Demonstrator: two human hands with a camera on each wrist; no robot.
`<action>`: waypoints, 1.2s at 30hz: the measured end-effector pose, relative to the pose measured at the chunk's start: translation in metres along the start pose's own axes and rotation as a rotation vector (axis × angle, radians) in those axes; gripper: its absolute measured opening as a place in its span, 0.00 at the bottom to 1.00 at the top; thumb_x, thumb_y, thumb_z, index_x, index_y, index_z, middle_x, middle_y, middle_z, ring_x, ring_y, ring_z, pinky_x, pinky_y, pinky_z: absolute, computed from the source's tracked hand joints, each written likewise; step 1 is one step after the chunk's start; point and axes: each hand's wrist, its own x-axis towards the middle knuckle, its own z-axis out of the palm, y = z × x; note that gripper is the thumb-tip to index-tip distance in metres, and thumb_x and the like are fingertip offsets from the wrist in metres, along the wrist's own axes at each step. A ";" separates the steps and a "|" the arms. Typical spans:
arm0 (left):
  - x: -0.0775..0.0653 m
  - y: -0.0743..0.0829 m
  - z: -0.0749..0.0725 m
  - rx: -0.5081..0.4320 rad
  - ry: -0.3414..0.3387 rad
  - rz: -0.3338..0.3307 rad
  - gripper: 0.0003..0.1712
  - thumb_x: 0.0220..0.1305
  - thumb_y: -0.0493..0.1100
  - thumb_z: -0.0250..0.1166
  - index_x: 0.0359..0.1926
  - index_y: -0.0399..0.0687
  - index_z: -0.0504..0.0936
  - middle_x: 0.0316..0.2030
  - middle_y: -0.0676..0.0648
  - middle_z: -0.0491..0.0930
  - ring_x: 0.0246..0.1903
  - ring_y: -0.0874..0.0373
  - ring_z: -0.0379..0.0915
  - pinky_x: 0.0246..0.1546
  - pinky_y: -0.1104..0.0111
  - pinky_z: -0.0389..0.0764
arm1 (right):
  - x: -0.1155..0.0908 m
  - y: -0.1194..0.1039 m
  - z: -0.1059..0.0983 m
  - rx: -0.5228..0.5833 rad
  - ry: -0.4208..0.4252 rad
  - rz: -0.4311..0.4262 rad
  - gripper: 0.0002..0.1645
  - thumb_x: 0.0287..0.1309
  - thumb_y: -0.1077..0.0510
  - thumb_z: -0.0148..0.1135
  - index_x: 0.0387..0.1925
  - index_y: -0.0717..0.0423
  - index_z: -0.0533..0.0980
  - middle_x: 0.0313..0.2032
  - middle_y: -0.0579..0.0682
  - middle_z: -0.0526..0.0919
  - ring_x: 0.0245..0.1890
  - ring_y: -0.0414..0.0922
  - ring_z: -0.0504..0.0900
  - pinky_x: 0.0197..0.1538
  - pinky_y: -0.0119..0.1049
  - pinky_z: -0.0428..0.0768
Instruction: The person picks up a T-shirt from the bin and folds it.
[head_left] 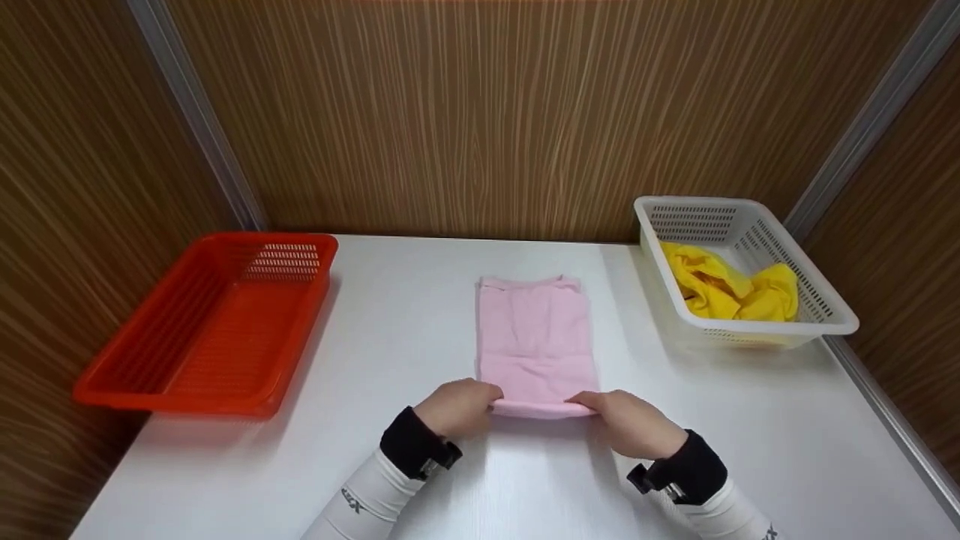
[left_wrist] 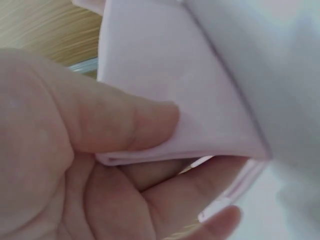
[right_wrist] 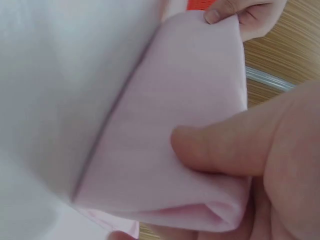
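A pink garment [head_left: 535, 322], folded into a narrow rectangle, lies on the white table with its neckline toward the back wall. At its near edge my left hand [head_left: 459, 407] pinches the left corner, thumb on top and fingers beneath. The right hand [head_left: 631, 421] pinches the right corner the same way. Between the hands the near edge is slightly raised off the table. In the left wrist view the thumb [left_wrist: 150, 125] presses on the pink cloth [left_wrist: 150, 55]. The right wrist view shows folded layers of the cloth [right_wrist: 165, 100] under the right thumb [right_wrist: 210, 147].
On the left stands a red plastic basket [head_left: 289, 356] with nothing seen inside. A white basket [head_left: 780, 328] at the back right holds crumpled yellow cloth [head_left: 709, 289]. Wood-patterned panels [head_left: 450, 112] enclose the white table [head_left: 375, 322] at the back and sides.
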 end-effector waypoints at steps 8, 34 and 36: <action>-0.012 0.005 -0.032 -0.158 -0.202 0.127 0.11 0.66 0.35 0.58 0.25 0.47 0.74 0.20 0.57 0.64 0.23 0.63 0.61 0.29 0.72 0.65 | -0.018 -0.007 -0.039 0.238 -0.224 -0.023 0.13 0.71 0.61 0.59 0.28 0.49 0.73 0.22 0.34 0.63 0.24 0.30 0.64 0.32 0.27 0.63; 0.091 -0.050 -0.021 -1.323 0.372 -0.364 0.19 0.75 0.39 0.59 0.60 0.34 0.82 0.28 0.54 0.79 0.28 0.64 0.77 0.32 0.71 0.81 | 0.084 0.059 -0.043 0.983 0.261 0.512 0.14 0.76 0.51 0.59 0.45 0.60 0.77 0.27 0.40 0.78 0.27 0.34 0.78 0.33 0.29 0.81; 0.099 -0.055 -0.017 -1.342 0.380 -0.401 0.17 0.76 0.40 0.59 0.57 0.33 0.83 0.28 0.53 0.79 0.29 0.63 0.77 0.32 0.71 0.80 | 0.094 0.067 -0.036 0.992 0.254 0.554 0.16 0.76 0.50 0.58 0.48 0.61 0.76 0.28 0.40 0.78 0.27 0.34 0.78 0.32 0.29 0.81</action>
